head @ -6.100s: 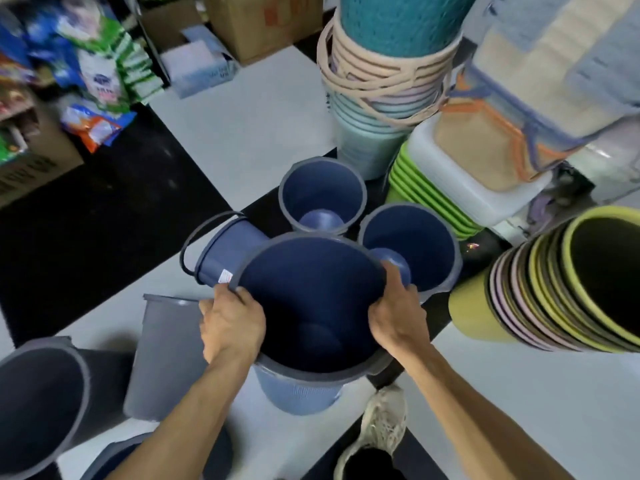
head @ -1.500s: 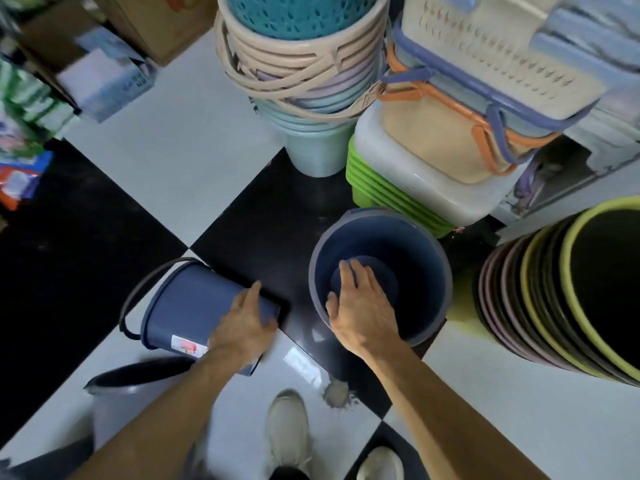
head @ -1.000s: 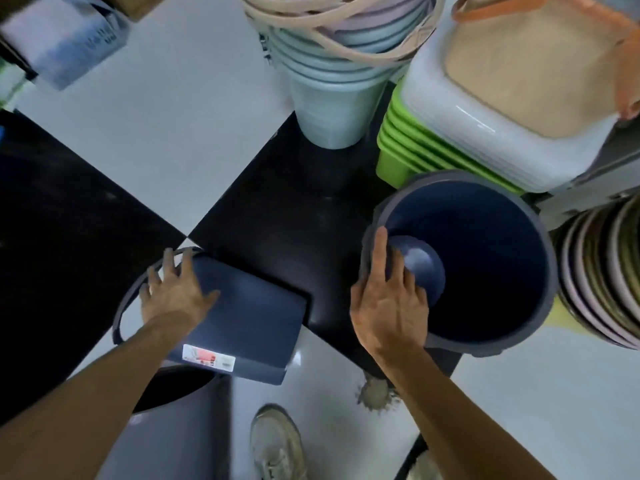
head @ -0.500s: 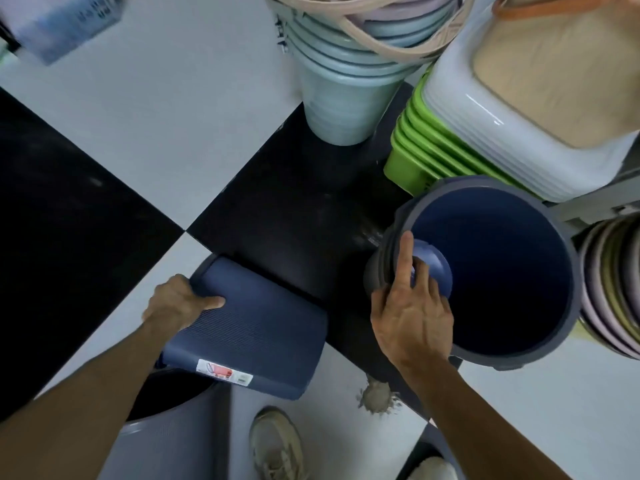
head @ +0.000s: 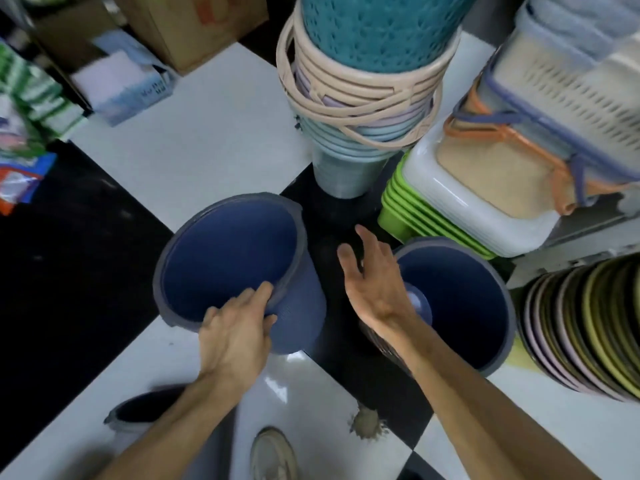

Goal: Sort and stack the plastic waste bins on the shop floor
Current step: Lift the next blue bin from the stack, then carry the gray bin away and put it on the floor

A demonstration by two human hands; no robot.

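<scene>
Single head-worn view, steeply down, close above floor (head: pixel 214 109)

Two blue round bins, one held, one standing.

Left blue bin (head: pixel 235 258): grey-rimmed, ribbed outer wall, tilted with mouth up and toward the camera, gripped at the near rim, over the black-and-white tiles. Right blue bin (head: pixel 460 306): same colour and grey rim, upright on the floor, open mouth up, pale rounded shape low inside, set just beside green tubs and a stack of rims. Well apart from each other, with dark tile between. Third grey bin (head: pixel 138 410) at lower left, dark mouth showing, mostly hidden behind a forearm.
</scene>
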